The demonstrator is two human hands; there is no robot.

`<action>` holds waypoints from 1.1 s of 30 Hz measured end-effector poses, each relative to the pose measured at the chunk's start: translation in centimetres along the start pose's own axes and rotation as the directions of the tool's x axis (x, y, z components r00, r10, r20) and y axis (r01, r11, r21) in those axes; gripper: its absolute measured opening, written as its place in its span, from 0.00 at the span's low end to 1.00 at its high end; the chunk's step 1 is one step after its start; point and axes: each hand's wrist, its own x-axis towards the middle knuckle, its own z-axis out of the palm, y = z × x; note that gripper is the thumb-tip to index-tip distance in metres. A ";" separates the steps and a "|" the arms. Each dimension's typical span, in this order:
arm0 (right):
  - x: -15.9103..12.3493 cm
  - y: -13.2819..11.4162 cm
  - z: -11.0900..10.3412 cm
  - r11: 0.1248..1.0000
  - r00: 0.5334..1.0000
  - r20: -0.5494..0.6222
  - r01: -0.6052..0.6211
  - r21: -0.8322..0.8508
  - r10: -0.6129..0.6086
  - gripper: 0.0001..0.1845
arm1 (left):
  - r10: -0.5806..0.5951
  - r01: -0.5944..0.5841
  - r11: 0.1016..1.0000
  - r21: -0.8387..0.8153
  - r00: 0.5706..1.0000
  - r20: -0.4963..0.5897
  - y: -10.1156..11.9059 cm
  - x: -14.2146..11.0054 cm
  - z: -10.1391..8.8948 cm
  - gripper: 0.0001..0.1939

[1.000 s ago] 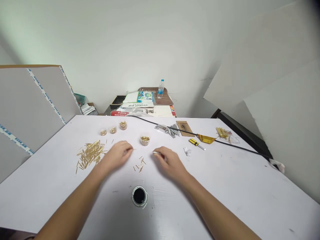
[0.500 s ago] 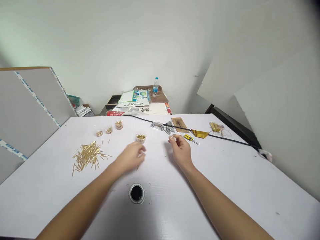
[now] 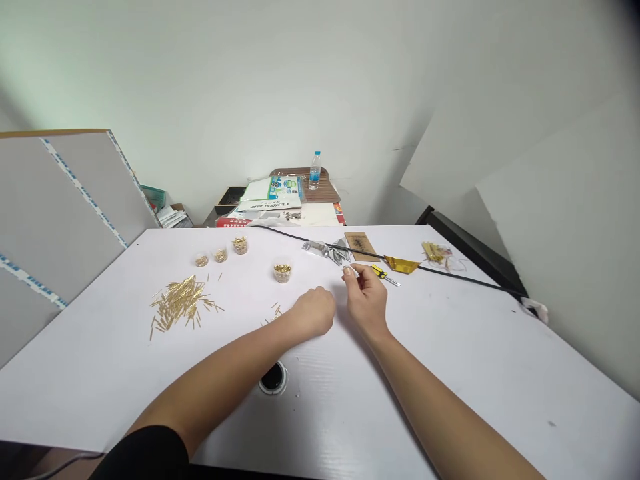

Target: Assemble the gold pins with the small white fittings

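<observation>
My left hand (image 3: 315, 311) is closed low over the white table, knuckles up, just left of my right hand. Its fingertips are hidden, so whatever it may hold does not show. My right hand (image 3: 367, 297) pinches a small white piece (image 3: 349, 269) between thumb and fingers; the piece is too small to name exactly. Several loose gold pins (image 3: 277, 311) lie behind my left wrist. Beyond them stands a clear cup of small gold parts (image 3: 283, 273). A large heap of gold pins (image 3: 180, 303) spreads out on the left.
Three small tubs (image 3: 221, 255) of gold parts stand at the back left. Under my left forearm is a round hole with a pale rim (image 3: 273, 378). A black cable (image 3: 360, 252) crosses the back, near silver packets (image 3: 316, 249), a brown card (image 3: 362, 246) and a yellow screwdriver (image 3: 385, 275).
My left hand has moved right from near the gold cup to beside my right hand, and its fingers have curled in. Loose pins it covered now show. My right hand keeps its pinch.
</observation>
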 end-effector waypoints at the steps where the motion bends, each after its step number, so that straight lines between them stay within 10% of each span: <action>1: -0.1 -0.1 0.1 1.000 1.000 0.018 -0.006 0.006 0.006 0.19 | 0.001 -0.001 1.000 -0.005 1.000 -0.007 -0.2 -0.3 -0.1 0.12; 10: -2.7 -2.0 2.5 0.960 0.899 0.425 -0.203 0.195 0.104 0.20 | -0.135 -0.134 0.851 -0.507 0.878 -0.459 -6.0 -5.6 -2.7 0.05; 19: -5.0 -2.4 3.6 0.988 0.743 0.669 -0.113 0.104 0.015 0.16 | -0.277 -0.278 0.449 -0.849 0.860 -0.428 -7.9 -7.7 0.7 0.15; 26: -5.1 -2.3 3.7 0.994 0.742 0.669 -0.018 0.103 -0.056 0.16 | -0.237 -0.328 0.616 -0.717 0.790 -0.565 -8.5 -8.0 0.7 0.08; 33: -5.5 -2.3 3.5 0.995 0.763 0.642 0.010 0.101 -0.073 0.17 | -0.262 -0.324 0.535 -0.780 0.814 -0.518 -8.2 -7.9 1.0 0.09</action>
